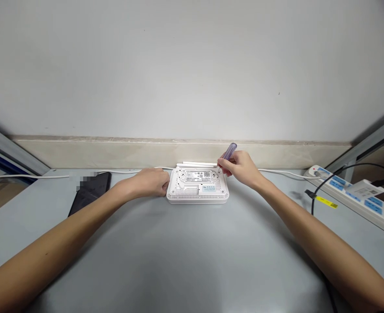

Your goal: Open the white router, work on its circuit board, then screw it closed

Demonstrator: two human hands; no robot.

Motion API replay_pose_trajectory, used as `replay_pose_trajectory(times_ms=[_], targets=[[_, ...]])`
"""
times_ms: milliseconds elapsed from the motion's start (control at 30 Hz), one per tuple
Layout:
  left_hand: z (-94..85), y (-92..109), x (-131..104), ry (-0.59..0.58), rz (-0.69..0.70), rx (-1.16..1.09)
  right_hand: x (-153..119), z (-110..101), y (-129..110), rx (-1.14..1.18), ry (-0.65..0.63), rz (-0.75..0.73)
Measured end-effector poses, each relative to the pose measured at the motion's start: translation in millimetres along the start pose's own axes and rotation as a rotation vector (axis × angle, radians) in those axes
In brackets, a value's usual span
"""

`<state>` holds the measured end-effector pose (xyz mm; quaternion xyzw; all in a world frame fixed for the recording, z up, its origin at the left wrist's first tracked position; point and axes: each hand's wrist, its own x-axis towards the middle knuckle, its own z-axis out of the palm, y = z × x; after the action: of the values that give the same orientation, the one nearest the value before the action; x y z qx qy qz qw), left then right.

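A white router-like box [195,201] lies on the grey table with its vented, labelled underside up and white antennas [198,164] along its back edge. My right hand [237,166] grips a screwdriver with a translucent purple handle [230,151], its lower end at the box's back right corner. My left hand [153,182] rests at the left side of the box with its fingers curled in; whether they hold anything is hidden.
A black phone [91,191] lies at the left. At the right is a white power strip [348,200] with plugs, a white adapter [365,189], and a black cable with a yellow tag [326,202]. A white cable [285,174] runs along the wall.
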<state>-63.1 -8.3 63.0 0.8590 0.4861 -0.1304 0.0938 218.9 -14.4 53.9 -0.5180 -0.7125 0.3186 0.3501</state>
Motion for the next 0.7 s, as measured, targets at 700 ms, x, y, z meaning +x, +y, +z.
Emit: replay_pose_trajectory(times_ms=[700], targets=[[2.1,-1.0,1.2,-0.007,-0.003,-0.004,-0.8,0.7,-0.5,0.002,0.004,0.011]])
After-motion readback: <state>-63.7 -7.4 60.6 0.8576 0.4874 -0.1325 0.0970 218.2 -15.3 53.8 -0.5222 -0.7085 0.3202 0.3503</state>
